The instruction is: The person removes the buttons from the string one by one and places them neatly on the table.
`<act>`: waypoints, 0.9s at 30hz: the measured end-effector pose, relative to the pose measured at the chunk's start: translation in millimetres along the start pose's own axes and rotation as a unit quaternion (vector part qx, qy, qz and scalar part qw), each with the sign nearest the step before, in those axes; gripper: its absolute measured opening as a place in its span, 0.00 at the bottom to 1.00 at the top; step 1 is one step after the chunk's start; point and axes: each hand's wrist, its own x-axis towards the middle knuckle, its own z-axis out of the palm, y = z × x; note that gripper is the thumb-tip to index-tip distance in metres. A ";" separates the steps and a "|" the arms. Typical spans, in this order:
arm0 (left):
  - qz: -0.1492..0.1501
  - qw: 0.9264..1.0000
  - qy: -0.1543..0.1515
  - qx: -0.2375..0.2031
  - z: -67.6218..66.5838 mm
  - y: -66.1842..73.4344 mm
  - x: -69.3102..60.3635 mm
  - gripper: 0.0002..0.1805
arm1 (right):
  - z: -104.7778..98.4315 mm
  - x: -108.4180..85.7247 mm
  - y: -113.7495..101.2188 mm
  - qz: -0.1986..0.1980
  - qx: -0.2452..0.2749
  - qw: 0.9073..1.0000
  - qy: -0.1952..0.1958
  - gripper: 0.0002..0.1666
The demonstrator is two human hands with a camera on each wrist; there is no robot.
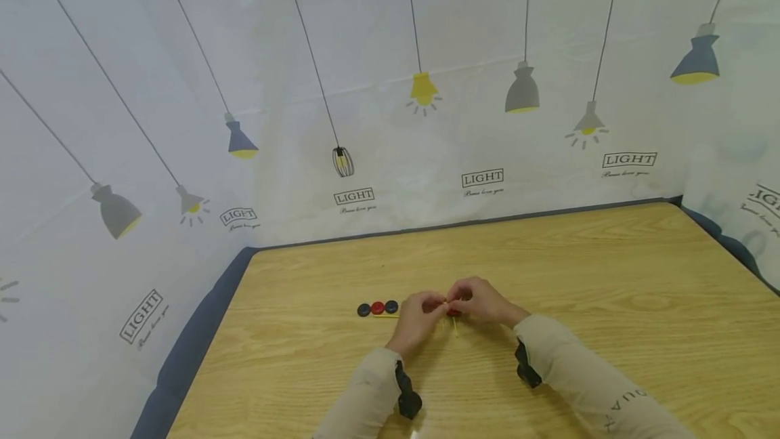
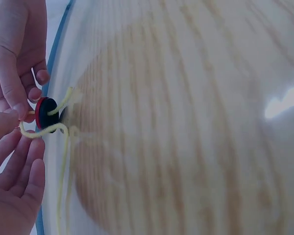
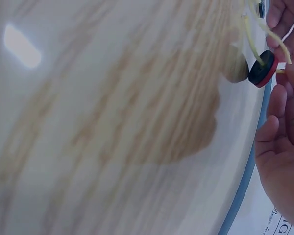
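Observation:
In the head view my left hand (image 1: 419, 320) and right hand (image 1: 483, 301) meet above the table. Between them hangs a flat round disc (image 2: 48, 112), black on one face and red on the other. A yellow cord (image 2: 63, 161) passes through it, one end poking out of the black face. Just off the red face, the fingertips of my right hand (image 3: 284, 156) pinch the cord. My left hand (image 2: 14, 181) pinches it close by, where it bends into a loop. The fingertips partly hide the exact hold. A long length of cord trails toward the left.
Left of the hands, a black disc (image 1: 363, 309), a red disc (image 1: 378, 307) and another black disc (image 1: 391, 306) lie in a row, with yellow cord alongside. The wood-grain table (image 1: 579, 269) is bordered by a wall covering (image 1: 378, 107) printed with lamps.

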 end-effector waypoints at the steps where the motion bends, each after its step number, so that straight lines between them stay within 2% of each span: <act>1: 0.004 1.000 0.001 0.001 0.5 -0.7 0.0 0.08 | 0.3 0.0 -0.4 -0.001 -0.001 1.000 -0.001 0.02; 4: 0.007 1.000 0.004 0.003 1.9 -2.6 0.0 0.07 | 1.0 0.1 -1.4 -0.007 0.004 1.000 -0.004 0.02; 11: 0.012 1.000 0.009 0.016 2.2 -4.1 0.4 0.06 | 2.2 -0.4 -0.7 0.006 0.027 0.999 -0.014 0.02; 15: -0.003 1.000 0.008 0.019 2.4 -4.1 -0.8 0.06 | 1.9 -1.9 0.2 0.009 0.035 0.999 -0.016 0.04; 22: -0.019 1.000 0.014 0.011 3.7 -4.1 -3.2 0.06 | 3.9 -1.9 2.6 0.044 0.011 0.999 -0.017 0.14; 27: -0.024 1.000 0.018 -0.001 4.7 -3.8 -3.0 0.07 | 8.2 -0.6 4.1 0.053 -0.015 0.998 -0.028 0.15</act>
